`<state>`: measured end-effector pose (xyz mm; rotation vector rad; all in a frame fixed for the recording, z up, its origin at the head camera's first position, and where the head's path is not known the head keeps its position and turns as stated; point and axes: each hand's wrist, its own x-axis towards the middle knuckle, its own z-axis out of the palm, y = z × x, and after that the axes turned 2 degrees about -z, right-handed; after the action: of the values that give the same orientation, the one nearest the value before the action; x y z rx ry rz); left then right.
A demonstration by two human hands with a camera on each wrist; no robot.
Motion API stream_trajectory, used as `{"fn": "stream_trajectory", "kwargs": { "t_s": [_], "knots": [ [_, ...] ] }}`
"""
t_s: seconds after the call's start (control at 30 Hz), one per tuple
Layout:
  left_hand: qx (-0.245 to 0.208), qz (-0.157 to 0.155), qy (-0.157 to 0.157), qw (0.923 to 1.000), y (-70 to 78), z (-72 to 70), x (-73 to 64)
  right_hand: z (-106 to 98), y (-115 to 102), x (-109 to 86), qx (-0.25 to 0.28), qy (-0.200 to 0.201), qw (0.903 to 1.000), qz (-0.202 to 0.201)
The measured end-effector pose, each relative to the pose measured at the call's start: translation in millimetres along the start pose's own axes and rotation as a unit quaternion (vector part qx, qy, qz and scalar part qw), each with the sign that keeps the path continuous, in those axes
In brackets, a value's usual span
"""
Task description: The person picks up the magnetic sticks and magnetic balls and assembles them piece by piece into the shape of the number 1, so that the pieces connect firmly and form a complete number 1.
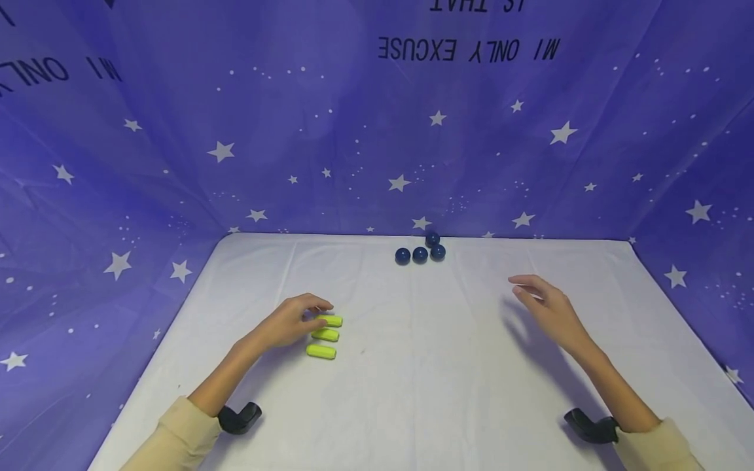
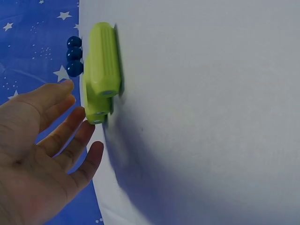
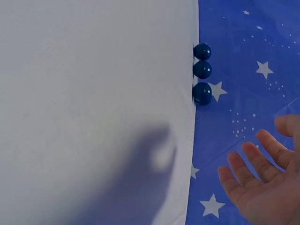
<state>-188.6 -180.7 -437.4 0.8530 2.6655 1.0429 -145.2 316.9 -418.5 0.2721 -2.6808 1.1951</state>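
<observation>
Three lime-green ridged cylinders lie in a column on the left of the table: a near one (image 1: 321,352), a middle one (image 1: 326,335) and a far one (image 1: 333,321). My left hand (image 1: 292,320) hovers at the far cylinder, its thumb and index finger overlapping that piece in the head view. In the left wrist view, the fingers (image 2: 77,154) are spread and loosely bent, with nothing between them. Over the right side of the table, my right hand (image 1: 550,313) hangs in the air with relaxed fingers and holds nothing. Its shadow falls on the cloth below.
Several glossy dark blue balls (image 1: 420,255) sit grouped at the table's far edge. White cloth covers the table (image 1: 412,379). A purple star-printed curtain (image 1: 353,144) rises behind and along both sides. Black wrist-worn devices (image 1: 591,426) stick out inward from both sleeves.
</observation>
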Motion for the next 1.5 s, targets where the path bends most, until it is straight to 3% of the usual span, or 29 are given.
{"fn": "stream_trajectory", "kwargs": {
  "t_s": [0.5, 0.77, 1.5],
  "knots": [
    [0.017, -0.011, -0.010, 0.9998, -1.5, 4.4, 4.6, 26, 0, 25.5, 0.073, -0.045, 0.9963, 0.001],
    [0.029, -0.018, -0.012, 0.9993, -3.9, 6.6, 7.8, 42, 1, 42.8, 0.091, -0.047, 0.9947, -0.005],
    [0.034, -0.032, -0.031, 0.9985, -0.5, 5.8, 16.1, 68, 7, 90.7, 0.124, -0.061, 0.9898, 0.034]
  ]
}}
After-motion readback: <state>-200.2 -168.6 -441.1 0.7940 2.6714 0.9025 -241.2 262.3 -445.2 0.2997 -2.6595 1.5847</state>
